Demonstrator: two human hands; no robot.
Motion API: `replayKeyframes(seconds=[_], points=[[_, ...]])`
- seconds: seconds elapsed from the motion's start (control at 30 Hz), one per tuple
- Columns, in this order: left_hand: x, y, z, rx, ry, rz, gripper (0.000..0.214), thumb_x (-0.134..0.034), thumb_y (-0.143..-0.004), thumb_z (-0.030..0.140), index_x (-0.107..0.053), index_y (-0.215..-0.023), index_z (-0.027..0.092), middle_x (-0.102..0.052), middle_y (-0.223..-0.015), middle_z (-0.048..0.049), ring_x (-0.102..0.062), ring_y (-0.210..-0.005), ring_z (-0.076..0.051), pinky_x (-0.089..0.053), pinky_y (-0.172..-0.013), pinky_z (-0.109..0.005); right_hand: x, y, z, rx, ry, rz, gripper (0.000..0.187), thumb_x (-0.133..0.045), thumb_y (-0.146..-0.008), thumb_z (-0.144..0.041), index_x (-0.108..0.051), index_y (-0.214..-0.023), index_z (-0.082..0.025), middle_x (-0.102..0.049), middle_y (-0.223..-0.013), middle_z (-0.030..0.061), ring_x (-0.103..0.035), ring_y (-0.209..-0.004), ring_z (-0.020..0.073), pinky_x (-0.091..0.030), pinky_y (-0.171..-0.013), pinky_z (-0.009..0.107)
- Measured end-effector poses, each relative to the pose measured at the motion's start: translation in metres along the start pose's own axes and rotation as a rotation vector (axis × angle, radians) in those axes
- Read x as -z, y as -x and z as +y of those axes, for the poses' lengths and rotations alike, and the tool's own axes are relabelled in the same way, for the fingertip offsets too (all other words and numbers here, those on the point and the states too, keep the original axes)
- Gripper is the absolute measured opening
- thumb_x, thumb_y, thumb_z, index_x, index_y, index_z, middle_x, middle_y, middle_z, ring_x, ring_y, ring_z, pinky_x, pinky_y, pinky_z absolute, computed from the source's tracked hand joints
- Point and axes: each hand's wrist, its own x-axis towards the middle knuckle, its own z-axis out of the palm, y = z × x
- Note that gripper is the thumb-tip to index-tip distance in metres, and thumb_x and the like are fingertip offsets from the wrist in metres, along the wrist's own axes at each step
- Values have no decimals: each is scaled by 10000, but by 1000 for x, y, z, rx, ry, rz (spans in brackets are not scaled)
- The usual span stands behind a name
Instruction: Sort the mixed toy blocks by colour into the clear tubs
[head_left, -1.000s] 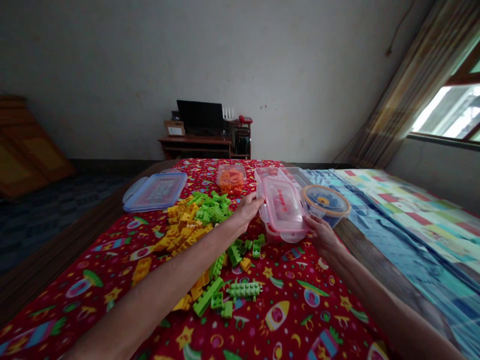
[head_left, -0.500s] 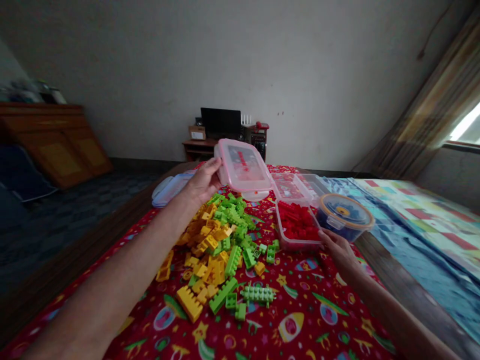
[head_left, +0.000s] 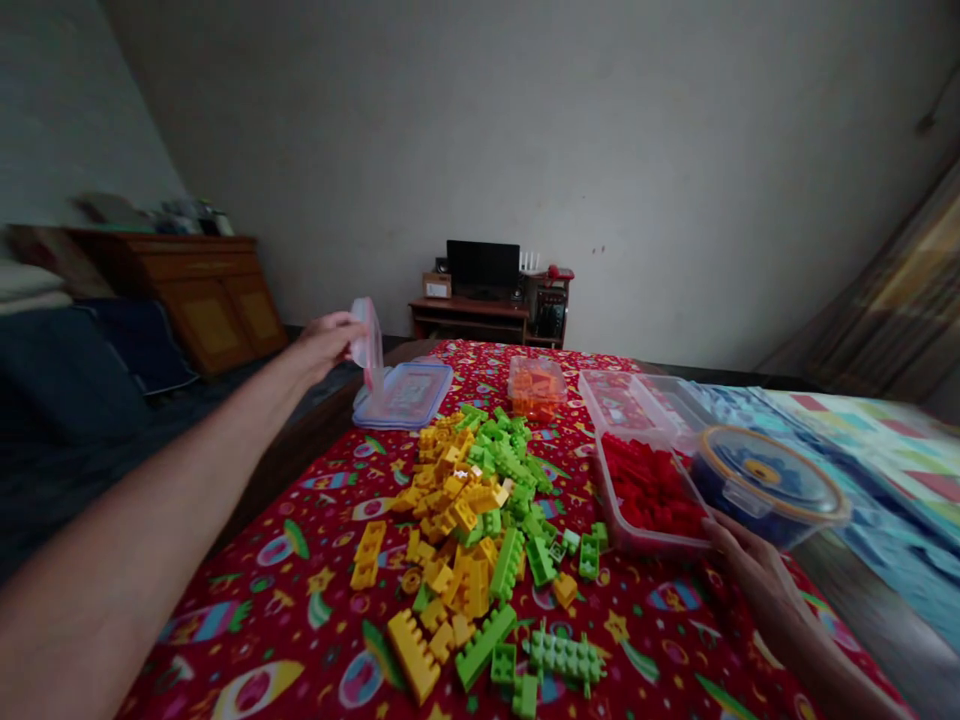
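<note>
The left hand [head_left: 335, 338] gripped high and far out; the right hand [head_left: 746, 560] sat lower, well apart.
The left forearm [head_left: 172, 485] stretched out bare, slanting outward behind its hand, whose fingers [head_left: 358, 328] were bent in a pinch. Nearer the body and well to that hand's right, the right fingers [head_left: 726, 535] pointed forward and inward, the right forearm [head_left: 814, 640] slanting back and outward.

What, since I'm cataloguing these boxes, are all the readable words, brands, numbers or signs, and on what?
No text can be read.
Blue-rimmed lid: markings too blurred.
Cardboard box: white label, too small.
Pink-rimmed lid in the left hand: nearly edge-on, nothing legible.
</note>
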Motion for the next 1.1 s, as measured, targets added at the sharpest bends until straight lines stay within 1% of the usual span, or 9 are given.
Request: replayKeyframes(seconds=[0.1, 0.2, 0.33, 0.47, 0.6, 0.73, 0.9, 1.0, 1.1], points=[[-17, -11, -9, -13, -333, -102, 138, -630, -718, 117, -542, -612, 129, -392, -473, 75, -362, -518, -78, -226, -510, -187, 0, -1, 0, 28, 96, 56, 610, -530, -755, -605, -692, -1181, -199, -726, -1071, 58, -604, -1129, 333, -478, -966, 436], [-45, -17, -27, -30, -566, -175, 211, -644, -596, 80, -492, -469, 154, -379, -448, 53, -384, -541, -109, -181, -519, -248, -1, -2, 1, 51, 147, 104, 568, -530, -752, -594, -725, -1123, -209, -722, -1079, 50, -603, -1134, 326, -450, -1001, 419], [-79, -16, -54, -84, -744, -253, 224, -596, -585, 136, -434, -436, 181, -361, -441, 41, -373, -517, -122, -171, -528, -280, -1, -4, 5, 67, 186, 134, 554, -511, -748, -597, -749, -1065, -209, -730, -1051, 44, -597, -1143, 329, -424, -1025, 430], [-95, -16, -73, -150, -829, -311, 204, -533, -602, 151, -403, -453, 198, -367, -456, 23, -389, -519, -141, -199, -536, -293, 1, -6, 12, 61, 228, 139, 590, -490, -752, -617, -740, -1084, -199, -701, -1127, 43, -574, -1175, 327, -394, -1052, 428], [-103, -21, -88, -213, -852, -317, 178, -542, -625, 161, -423, -500, 201, -396, -494, 2, -425, -557, -159, -249, -540, -294, 1, -7, 15, 54, 251, 135, 607, -471, -765, -623, -728, -1111, -195, -683, -1160, 46, -576, -1174, 320, -390, -1056, 425], [-109, -23, -102, -288, -831, -281, 136, -555, -709, 219, -471, -607, 185, -477, -621, -22, -486, -677, -174, -318, -602, -280, 2, -6, 11, 64, 258, 110, 608, -468, -764, -622, -733, -1091, -185, -689, -1148, 54, -569, -1181, 328, -396, -1047, 442], [-113, -24, -109, -318, -792, -231, 152, -455, -788, 262, -522, -678, 180, -537, -671, -49, -508, -699, -194, -384, -643, -297, 7, -8, 6, 103, 308, 58, 590, -493, -763, -605, -719, -1128, -200, -688, -1153, 62, -594, -1146, 332, -417, -1029, 437], [-107, -20, -107, -331, -772, -215, 204, -407, -798, 255, -576, -716, 175, -594, -696, -79, -538, -720, -218, -433, -686, -328, 10, -8, 0, 113, 315, 12, 599, -495, -754, -604, -718, -1132, -196, -673, -1180, 72, -577, -1169, 337, -415, -1032, 439], [-91, -5, -107, -399, -743, -211, 248, -419, -805, 268, -627, -872, 151, -659, -913, -132, -581, -927, -273, -451, -862, -380, 9, -3, -11, 115, 275, -17, 601, -506, -753, -593, -706, -1158, -196, -652, -1220, 76, -543, -1211, 338, -416, -1030, 442]])
